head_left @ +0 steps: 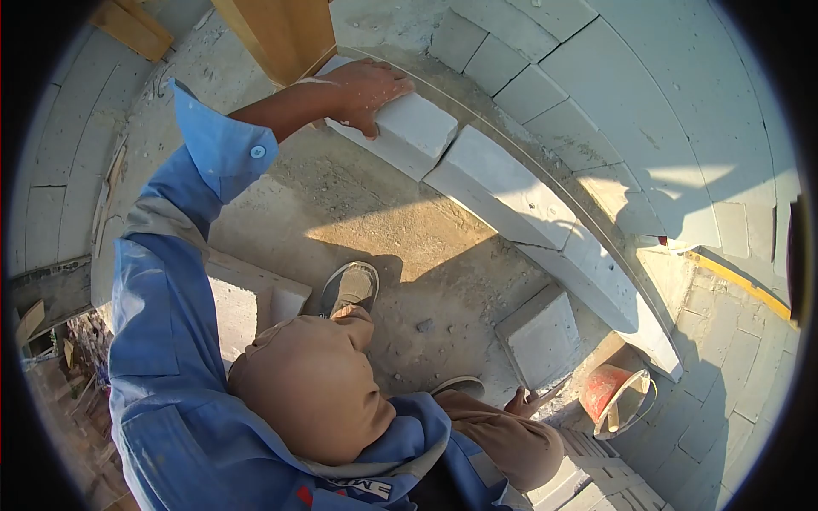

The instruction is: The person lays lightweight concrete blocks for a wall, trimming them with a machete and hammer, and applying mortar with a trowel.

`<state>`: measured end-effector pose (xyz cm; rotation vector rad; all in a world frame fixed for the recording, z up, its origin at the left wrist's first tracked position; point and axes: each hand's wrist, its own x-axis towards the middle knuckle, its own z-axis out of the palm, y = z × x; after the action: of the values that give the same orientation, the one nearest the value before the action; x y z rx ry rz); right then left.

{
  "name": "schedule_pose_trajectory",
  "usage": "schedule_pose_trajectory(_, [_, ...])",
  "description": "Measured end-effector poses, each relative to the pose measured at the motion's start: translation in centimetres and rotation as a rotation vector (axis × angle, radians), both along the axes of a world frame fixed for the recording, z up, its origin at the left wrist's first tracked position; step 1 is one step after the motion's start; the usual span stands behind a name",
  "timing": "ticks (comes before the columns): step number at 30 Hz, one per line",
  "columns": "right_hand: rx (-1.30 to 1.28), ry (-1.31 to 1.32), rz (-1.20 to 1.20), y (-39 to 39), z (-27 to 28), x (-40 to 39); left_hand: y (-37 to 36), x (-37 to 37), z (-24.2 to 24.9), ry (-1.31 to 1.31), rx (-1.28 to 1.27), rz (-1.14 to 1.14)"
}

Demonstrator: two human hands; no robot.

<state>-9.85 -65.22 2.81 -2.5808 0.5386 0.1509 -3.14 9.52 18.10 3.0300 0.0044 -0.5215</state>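
My left hand (362,89) straddles the top of a white block (422,128) at the upper end of a low row. Its fingers reach across the top face, and the thumb presses the near face. That block meets a longer white block (503,183) at a narrow joint. My right hand (518,403), partly hidden behind my knee, is low by a loose block (543,338) on the floor. It is closed around a thin, flat, greyish thing (552,392) whose kind I cannot make out. Right of it stands a red bucket (603,390) with a handle-like stick inside.
A taut string (520,149) follows the row's far side. A wooden post (285,38) rises at its upper end. Another block (234,311) sits beside my left leg. A block wall (656,94) stands at right, with a yellow bar (741,285) along it. Stacked blocks (601,477) are below.
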Motion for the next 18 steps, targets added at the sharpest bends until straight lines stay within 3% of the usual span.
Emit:
schedule_pose_trajectory(4, [-0.004, -0.017, 0.006, 0.7, -0.1, 0.2, -0.1, -0.1, -1.0, -0.101, 0.024, -0.002])
schedule_pose_trajectory(18, [0.061, -0.042, -0.058, -0.8, -1.9, -0.1, 0.5, 0.8, -0.8, -0.074, -0.027, -0.01])
